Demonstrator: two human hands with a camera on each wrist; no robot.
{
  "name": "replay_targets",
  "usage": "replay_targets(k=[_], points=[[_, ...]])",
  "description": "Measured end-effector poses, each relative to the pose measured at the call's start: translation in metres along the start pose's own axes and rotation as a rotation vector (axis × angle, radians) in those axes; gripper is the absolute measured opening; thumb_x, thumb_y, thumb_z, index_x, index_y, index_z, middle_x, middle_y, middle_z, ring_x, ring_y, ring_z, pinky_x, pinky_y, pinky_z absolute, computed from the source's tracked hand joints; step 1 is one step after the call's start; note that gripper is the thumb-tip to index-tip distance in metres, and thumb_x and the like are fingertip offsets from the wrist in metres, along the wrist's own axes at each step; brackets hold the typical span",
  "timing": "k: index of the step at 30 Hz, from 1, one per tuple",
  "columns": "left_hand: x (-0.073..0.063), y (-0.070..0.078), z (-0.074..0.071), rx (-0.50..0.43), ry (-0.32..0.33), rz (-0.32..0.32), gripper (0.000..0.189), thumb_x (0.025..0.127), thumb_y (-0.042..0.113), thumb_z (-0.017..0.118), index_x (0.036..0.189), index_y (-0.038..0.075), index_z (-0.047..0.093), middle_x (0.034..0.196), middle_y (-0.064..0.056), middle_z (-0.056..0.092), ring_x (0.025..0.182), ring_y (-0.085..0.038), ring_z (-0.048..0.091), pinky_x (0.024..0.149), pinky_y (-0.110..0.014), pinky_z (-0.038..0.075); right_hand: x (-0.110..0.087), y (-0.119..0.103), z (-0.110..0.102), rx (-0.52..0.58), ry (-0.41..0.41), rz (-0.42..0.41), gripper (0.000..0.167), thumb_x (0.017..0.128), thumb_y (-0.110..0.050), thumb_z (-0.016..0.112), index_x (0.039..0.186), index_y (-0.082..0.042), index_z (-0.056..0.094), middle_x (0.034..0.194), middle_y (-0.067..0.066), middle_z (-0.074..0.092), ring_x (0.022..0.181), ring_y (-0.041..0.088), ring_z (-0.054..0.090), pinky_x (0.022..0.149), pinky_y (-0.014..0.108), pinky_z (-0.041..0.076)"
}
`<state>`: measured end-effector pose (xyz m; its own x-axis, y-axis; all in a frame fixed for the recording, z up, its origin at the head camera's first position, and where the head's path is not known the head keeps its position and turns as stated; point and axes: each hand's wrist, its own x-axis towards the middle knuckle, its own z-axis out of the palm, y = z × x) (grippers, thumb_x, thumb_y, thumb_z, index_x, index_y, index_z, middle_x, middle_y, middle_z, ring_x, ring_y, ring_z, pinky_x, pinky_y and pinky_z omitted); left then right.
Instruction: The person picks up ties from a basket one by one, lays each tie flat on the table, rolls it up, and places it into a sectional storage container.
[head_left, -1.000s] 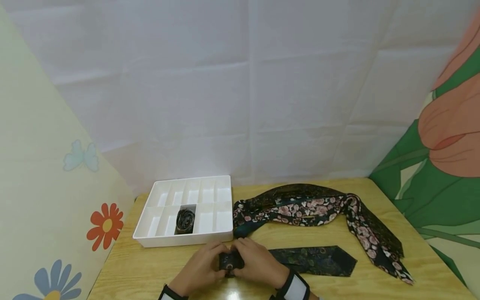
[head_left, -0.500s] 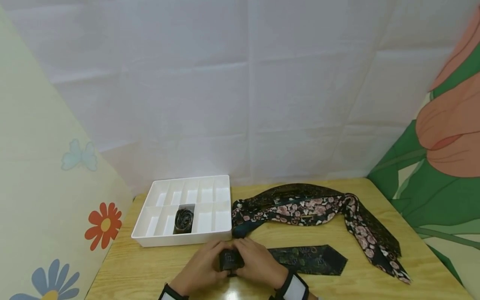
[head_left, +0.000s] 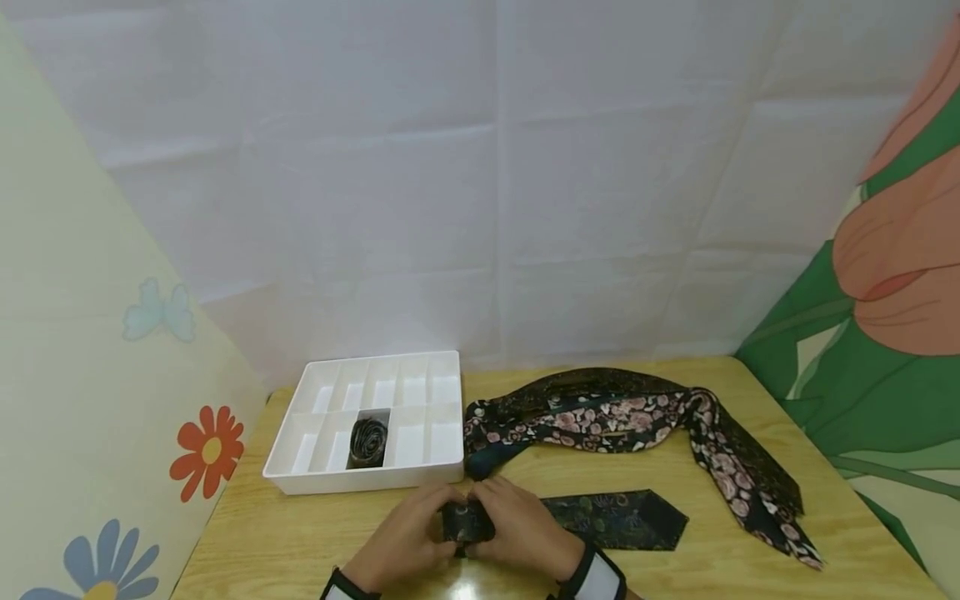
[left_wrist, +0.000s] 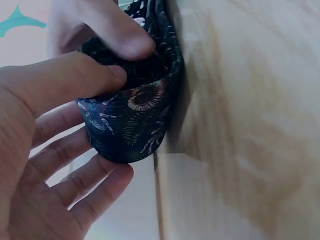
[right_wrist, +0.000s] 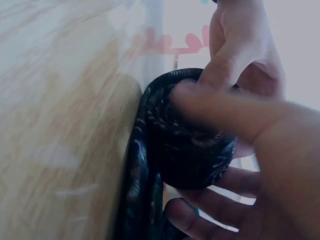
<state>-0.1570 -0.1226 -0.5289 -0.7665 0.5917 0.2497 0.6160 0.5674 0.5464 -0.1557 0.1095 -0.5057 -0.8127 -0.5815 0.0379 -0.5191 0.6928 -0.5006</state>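
A dark necktie with a floral print is partly rolled up; its roll (head_left: 468, 522) stands on the table between both hands. Its flat, pointed end (head_left: 622, 518) stretches to the right along the wood. My left hand (head_left: 408, 533) grips the roll from the left, its thumb (left_wrist: 100, 77) on the coil's edge and its fingers round the outer side. From the other side my right hand (head_left: 525, 529) holds the same roll, the thumb (right_wrist: 215, 110) over the coiled edge. In the right wrist view the coil (right_wrist: 185, 150) shows several wound layers; that thumb is blurred.
A white divided tray (head_left: 360, 481) stands behind the hands, left of centre. One front compartment holds another rolled tie (head_left: 368, 440). More ties, one with pink flowers (head_left: 630, 412), lie in a bent heap at the back right. A white sheet (head_left: 375, 208) hangs behind the table.
The flat end of the necktie has drawn in to the left, and less of it lies on the table. Both hands keep hold of the roll, which has turned and shifted slightly right.
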Motion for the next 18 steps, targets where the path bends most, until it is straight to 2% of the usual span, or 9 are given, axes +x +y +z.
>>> replay_targets(k=[3,6,9,12,16,18], points=[[0.0012,0.0018,-0.0006,0.027,0.009,0.007,0.058,0.078,0.014,0.092,0.130,0.020,0.067,0.129,0.004,0.070,0.119,-0.014,0.066,0.101,-0.038,0.058,-0.0017,0.0008,-0.0008,0.006,0.009,-0.002,0.049,0.085,-0.042,0.088,0.123,-0.021,0.066,0.117,-0.005,0.066,0.105,0.010,0.063,0.084,0.034,0.057],[0.0018,0.0031,-0.0006,0.042,0.013,0.018,0.057,0.079,0.017,0.093,0.130,0.020,0.068,0.128,0.005,0.070,0.117,-0.014,0.067,0.100,-0.038,0.059,-0.0025,0.0020,-0.0004,-0.011,0.025,-0.002,0.046,0.083,-0.037,0.091,0.118,-0.020,0.067,0.113,-0.005,0.066,0.100,0.008,0.061,0.082,0.032,0.056],[0.0021,0.0036,-0.0010,0.055,0.013,0.032,0.048,0.078,0.017,0.092,0.121,0.020,0.072,0.123,0.006,0.070,0.112,-0.010,0.065,0.097,-0.034,0.059,-0.0029,0.0030,-0.0001,0.000,0.017,-0.002,0.049,0.084,-0.044,0.089,0.121,-0.021,0.067,0.117,-0.004,0.067,0.104,0.009,0.063,0.084,0.033,0.057],[0.0015,0.0039,-0.0017,0.095,0.038,0.059,0.046,0.076,0.017,0.093,0.117,0.020,0.074,0.121,0.007,0.070,0.110,-0.010,0.065,0.095,-0.034,0.059,-0.0031,0.0025,0.0007,0.001,0.015,-0.015,0.049,0.086,-0.045,0.088,0.124,-0.022,0.067,0.120,-0.005,0.067,0.107,0.010,0.062,0.086,0.034,0.057],[0.0025,0.0065,-0.0017,0.091,0.027,0.086,0.048,0.076,0.018,0.093,0.120,0.019,0.073,0.123,0.005,0.070,0.111,-0.012,0.066,0.096,-0.034,0.059,-0.0032,0.0022,0.0025,-0.032,0.031,-0.034,0.046,0.083,-0.036,0.091,0.118,-0.021,0.066,0.114,-0.007,0.066,0.102,0.007,0.059,0.085,0.031,0.056],[0.0030,0.0081,-0.0017,0.087,0.010,0.085,0.046,0.076,0.017,0.093,0.119,0.018,0.074,0.121,0.005,0.070,0.111,-0.011,0.066,0.096,-0.034,0.059,-0.0035,0.0022,0.0029,-0.019,0.020,-0.031,0.047,0.084,-0.041,0.090,0.120,-0.022,0.066,0.114,-0.007,0.065,0.102,0.006,0.059,0.085,0.031,0.056]])
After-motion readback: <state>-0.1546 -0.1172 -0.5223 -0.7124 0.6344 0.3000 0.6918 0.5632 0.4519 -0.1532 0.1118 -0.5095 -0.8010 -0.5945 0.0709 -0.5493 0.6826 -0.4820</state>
